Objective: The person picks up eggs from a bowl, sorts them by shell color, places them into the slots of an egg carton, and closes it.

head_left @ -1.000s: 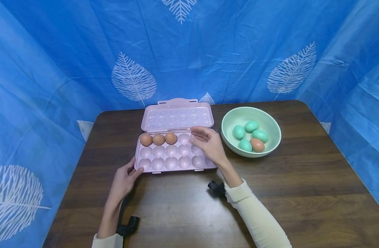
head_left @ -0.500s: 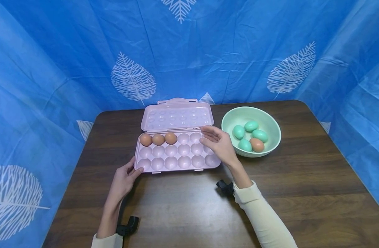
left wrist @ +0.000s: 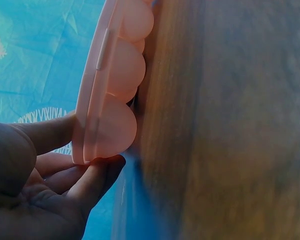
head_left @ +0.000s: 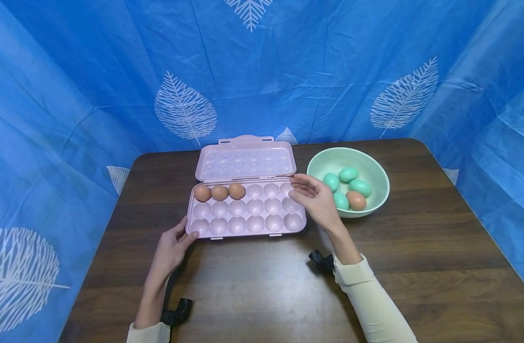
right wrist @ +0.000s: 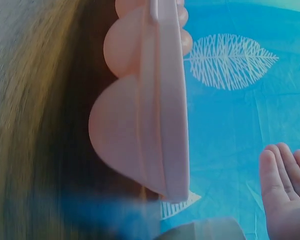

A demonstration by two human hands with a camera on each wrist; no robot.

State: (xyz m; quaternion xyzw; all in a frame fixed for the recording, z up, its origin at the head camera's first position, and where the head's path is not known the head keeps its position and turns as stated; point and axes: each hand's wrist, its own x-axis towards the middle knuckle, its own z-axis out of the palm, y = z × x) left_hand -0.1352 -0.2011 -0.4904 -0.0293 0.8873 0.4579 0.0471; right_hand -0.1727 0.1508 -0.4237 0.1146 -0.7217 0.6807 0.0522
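Note:
A pink plastic egg carton (head_left: 255, 224) lies with its lid (head_left: 246, 164) folded back, and three brown eggs (head_left: 219, 193) fill the left end of its far row. My left hand (head_left: 170, 250) grips the carton's near left corner. In the left wrist view the thumb and fingers of that hand (left wrist: 55, 197) hold the rim from both sides. Over the carton's right end is my right hand (head_left: 318, 204), its fingers loosely extended and holding nothing. The right wrist view shows this hand (right wrist: 288, 192) apart from the carton's edge (right wrist: 172, 100).
A pale green bowl (head_left: 383, 197) stands right of the carton, partly behind my right hand. Inside are several green eggs (head_left: 359, 187) and one brown egg (head_left: 356, 200). A blue leaf-print curtain (head_left: 262, 85) surrounds the dark wooden table (head_left: 253, 290).
My right hand has moved rightward across the carton toward the bowl, uncovering more cups. The left hand, the carton and the eggs have stayed put.

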